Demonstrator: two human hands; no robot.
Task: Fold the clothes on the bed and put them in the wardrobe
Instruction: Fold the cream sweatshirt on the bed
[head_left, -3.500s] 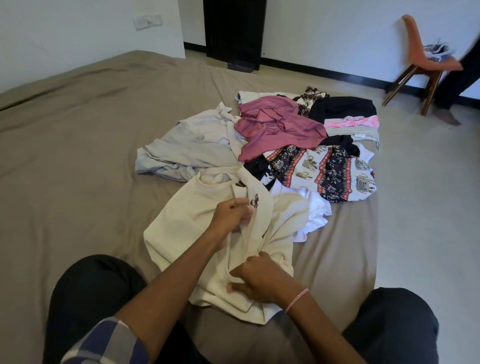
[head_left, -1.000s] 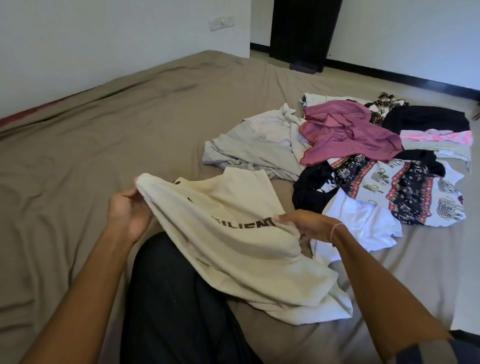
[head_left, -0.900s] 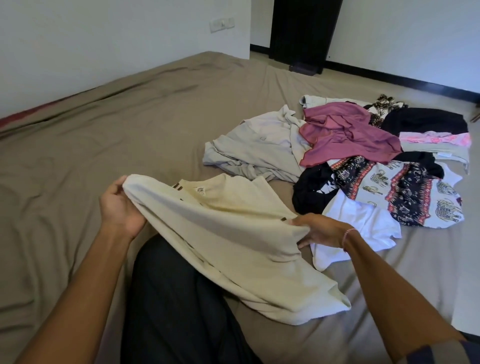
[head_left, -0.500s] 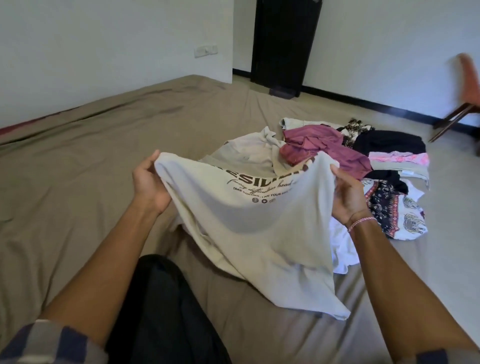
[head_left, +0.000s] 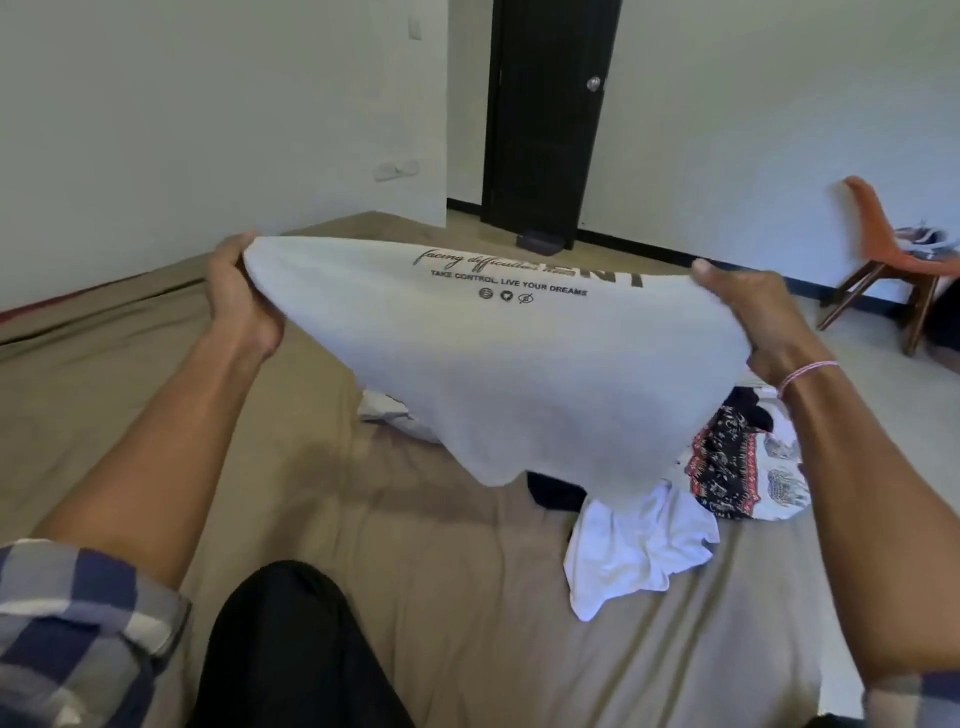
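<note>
I hold a cream T-shirt with dark printed lettering spread in the air above the bed. My left hand grips its left edge and my right hand grips its right edge, arms stretched forward. The shirt hangs down in a point and hides most of the clothes pile behind it. Below its hem I see a white garment, a dark item and an elephant-patterned cloth lying on the brown sheet.
My knee in black trousers rests on the bed near its front edge. A dark door stands in the far wall. An orange chair with something on its seat stands on the floor at the right.
Both hands have lifted the cream shirt higher and pulled it wider apart. The view has tilted up, so the pile now sits behind the shirt.
</note>
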